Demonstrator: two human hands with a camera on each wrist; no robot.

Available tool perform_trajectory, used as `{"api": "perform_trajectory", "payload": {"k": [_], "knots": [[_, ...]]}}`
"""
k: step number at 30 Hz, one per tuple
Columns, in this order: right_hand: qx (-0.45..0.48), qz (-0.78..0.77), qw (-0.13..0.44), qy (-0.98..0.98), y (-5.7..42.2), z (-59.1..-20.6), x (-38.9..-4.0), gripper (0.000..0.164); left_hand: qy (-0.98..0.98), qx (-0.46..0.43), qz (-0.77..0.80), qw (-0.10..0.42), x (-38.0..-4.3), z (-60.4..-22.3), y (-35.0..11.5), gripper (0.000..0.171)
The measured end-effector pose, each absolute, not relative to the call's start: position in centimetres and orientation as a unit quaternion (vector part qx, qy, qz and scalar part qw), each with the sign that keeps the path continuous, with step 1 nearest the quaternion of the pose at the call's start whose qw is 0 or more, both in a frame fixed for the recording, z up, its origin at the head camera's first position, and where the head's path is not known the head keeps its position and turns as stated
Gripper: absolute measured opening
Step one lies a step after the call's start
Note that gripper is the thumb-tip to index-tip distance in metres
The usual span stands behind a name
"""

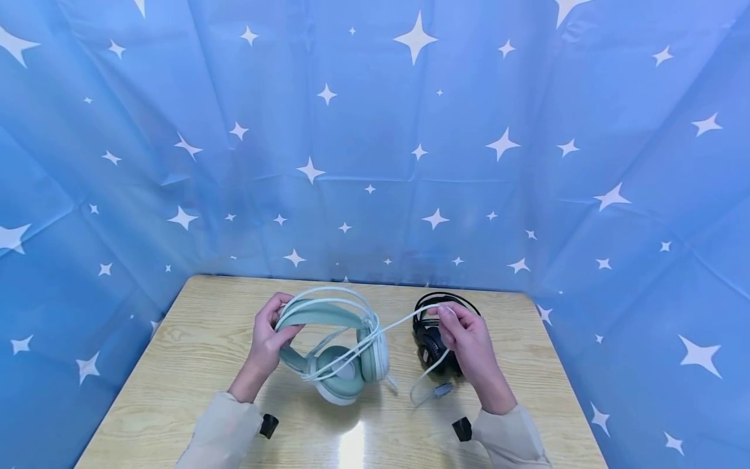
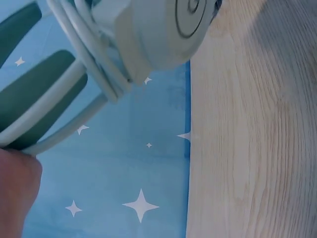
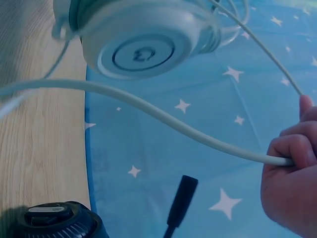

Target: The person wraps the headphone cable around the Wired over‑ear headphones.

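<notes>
Mint-green and white headphones [image 1: 322,315] are lifted over the table, tilted, their ear cups hanging towards the front. My left hand [image 1: 269,335] grips the headband at its left side, thumb below and fingers behind. A pale cable [image 1: 404,320] is looped round the headphones close to the ear cups and runs right, pulled fairly straight. My right hand [image 1: 472,342] pinches this cable, with curled fingers round it in the right wrist view. From there the cable's free end drops to a grey plug [image 1: 443,389] low over the table. A white ear cup [image 2: 166,34] fills the top of the left wrist view.
Black headphones [image 1: 429,345] lie on the wooden table [image 1: 193,339] behind my right hand, partly hidden by it. Their dark stick-like part [image 3: 183,201] points up in the right wrist view. A blue star-patterned curtain [image 1: 375,143] surrounds the table's back and sides.
</notes>
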State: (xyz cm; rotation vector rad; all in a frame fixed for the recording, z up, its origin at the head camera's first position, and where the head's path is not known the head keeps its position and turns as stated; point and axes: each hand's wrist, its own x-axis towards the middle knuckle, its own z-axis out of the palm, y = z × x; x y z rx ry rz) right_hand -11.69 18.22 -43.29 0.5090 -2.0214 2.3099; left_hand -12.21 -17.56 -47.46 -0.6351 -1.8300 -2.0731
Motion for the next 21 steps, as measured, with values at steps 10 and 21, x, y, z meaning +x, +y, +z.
{"api": "perform_trajectory", "payload": {"k": [10, 21], "knots": [[0.149, 0.727, 0.027, -0.669, 17.6, -44.1, -12.8, 0.025, -0.526, -0.28, -0.802, 0.048, -12.4, -47.7, -17.8, 0.041], [0.151, 0.734, 0.001, -0.662, 16.4, -45.1, -13.9, 0.028, -0.413, -0.341, -0.842, -0.062, -12.3, -47.7, -17.2, 0.046]]}}
